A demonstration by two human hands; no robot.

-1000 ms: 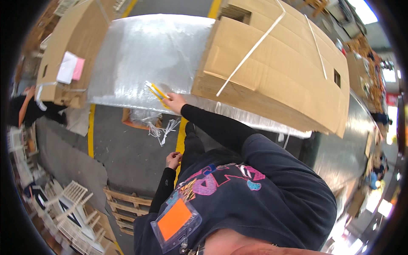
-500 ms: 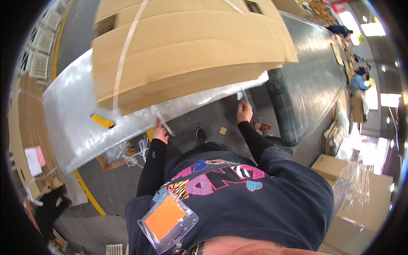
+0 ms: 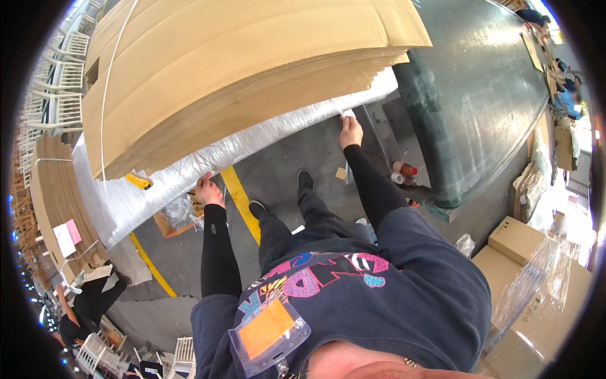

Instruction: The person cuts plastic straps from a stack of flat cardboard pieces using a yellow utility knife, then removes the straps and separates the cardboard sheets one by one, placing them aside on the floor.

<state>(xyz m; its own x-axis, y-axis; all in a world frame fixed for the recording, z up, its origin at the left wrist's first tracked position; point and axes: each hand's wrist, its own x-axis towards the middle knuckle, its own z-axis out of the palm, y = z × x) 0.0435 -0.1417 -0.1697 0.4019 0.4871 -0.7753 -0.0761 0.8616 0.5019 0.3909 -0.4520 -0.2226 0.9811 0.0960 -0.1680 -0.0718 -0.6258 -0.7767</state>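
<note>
In front of me lies a stack of flat cardboard sheets (image 3: 252,82), with a white packing strap (image 3: 112,82) over its left part. Under it is a support wrapped in clear film (image 3: 265,142). My right hand (image 3: 351,132) is closed on a white strap end (image 3: 347,114) at the right part of the wrapped edge. Left of centre, my left hand (image 3: 209,192) is closed by the same edge; its fingertips are partly hidden, and what they hold cannot be made out. A yellow cutter (image 3: 138,181) rests on the film, left of that hand.
A dark green covered table (image 3: 473,107) stands at right, with bottles (image 3: 405,168) beside its near end. On the floor below my left hand is a box with plastic film (image 3: 178,215). Another cardboard stack (image 3: 53,180) stands at left. Wrapped cartons (image 3: 536,284) are at lower right.
My view has shifted, bringing the stack further up and left. My hands have spread apart; the left has moved left. The loose strap seen beside my left hand no longer shows there.
</note>
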